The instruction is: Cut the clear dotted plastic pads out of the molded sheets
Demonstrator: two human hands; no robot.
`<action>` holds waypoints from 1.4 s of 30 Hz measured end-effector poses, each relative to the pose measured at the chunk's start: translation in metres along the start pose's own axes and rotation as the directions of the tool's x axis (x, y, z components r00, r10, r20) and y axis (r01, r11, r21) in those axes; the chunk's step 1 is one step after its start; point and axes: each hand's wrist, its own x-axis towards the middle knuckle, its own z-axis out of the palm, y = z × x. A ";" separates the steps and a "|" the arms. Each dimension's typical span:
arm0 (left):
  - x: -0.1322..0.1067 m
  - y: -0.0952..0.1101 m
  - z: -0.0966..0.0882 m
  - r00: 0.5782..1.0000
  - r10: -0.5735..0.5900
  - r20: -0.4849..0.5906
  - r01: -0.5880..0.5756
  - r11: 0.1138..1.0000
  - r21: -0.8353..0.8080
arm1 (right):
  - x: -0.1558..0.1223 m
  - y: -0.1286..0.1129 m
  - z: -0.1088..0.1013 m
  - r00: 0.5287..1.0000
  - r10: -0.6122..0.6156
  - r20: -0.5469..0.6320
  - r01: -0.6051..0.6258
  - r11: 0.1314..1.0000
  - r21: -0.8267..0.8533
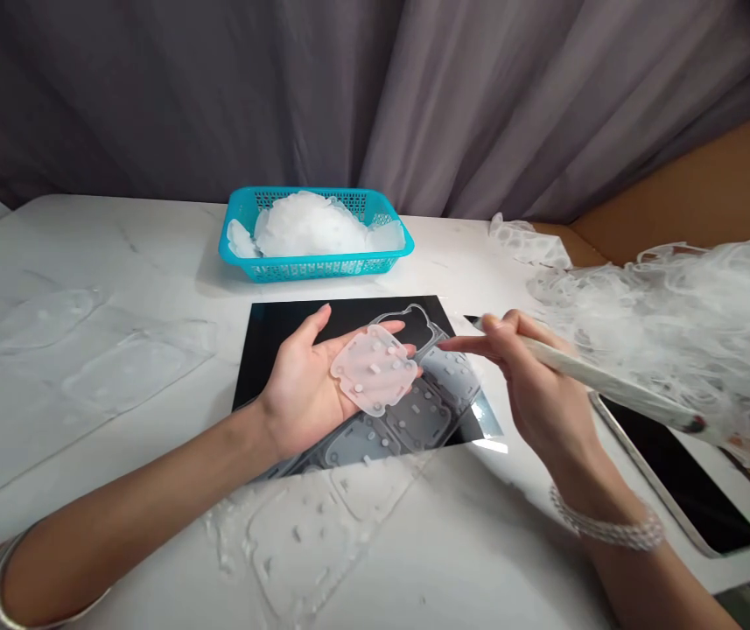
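My left hand (309,376) lies palm up with its fingers stretched out, and a translucent molded piece (375,372) with small raised pegs rests across the palm and fingers. In my right hand (538,385) is a long white-handled tool (611,385), its dark end pointing left; its exact kind is unclear. The right index finger reaches toward a clear molded sheet (420,411) with several similar shapes. That sheet lies partly on a black mat (276,337) under my left hand, and one part of it is an open outline.
A blue basket (322,267) behind the mat holds a heap of translucent pieces (312,226). At the right lies a big pile of clear trimmings (669,315), with a phone (683,477) in front. More clear molded sheets (86,367) lie at the left.
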 end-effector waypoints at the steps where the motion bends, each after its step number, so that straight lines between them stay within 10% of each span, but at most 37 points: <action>1: 0.000 0.000 0.000 1.000 -0.002 0.006 0.002 1.000 0.001 | -0.001 -0.002 0.001 0.998 0.052 0.018 -0.052 0.999 0.006; 15: -0.002 -0.006 0.003 1.000 -0.020 -0.015 0.020 0.999 -0.026 | -0.010 -0.001 0.021 0.891 0.174 0.420 -0.362 0.829 0.426; 24: -0.001 -0.011 0.004 0.982 0.030 -0.186 -0.023 0.999 0.040 | -0.011 -0.003 0.015 0.998 -0.030 -0.047 0.039 0.979 0.200; 28: -0.003 -0.012 0.002 0.993 0.002 -0.120 0.000 1.000 0.015 | -0.025 -0.015 0.022 0.969 -0.211 0.128 0.207 0.977 0.041; 30: -0.004 -0.012 0.001 0.999 0.003 -0.052 -0.002 1.000 0.010 | -0.027 -0.018 0.022 0.960 -0.200 0.196 0.198 0.980 0.030; 35: -0.005 -0.010 0.001 1.000 0.001 -0.009 -0.001 1.000 -0.021 | -0.007 -0.010 0.004 0.978 -0.123 -0.166 0.166 0.947 0.276; 42: -0.005 -0.009 -0.003 1.000 -0.011 0.012 0.011 1.000 -0.027 | 0.014 0.003 -0.021 0.932 0.040 -0.360 0.134 0.885 0.447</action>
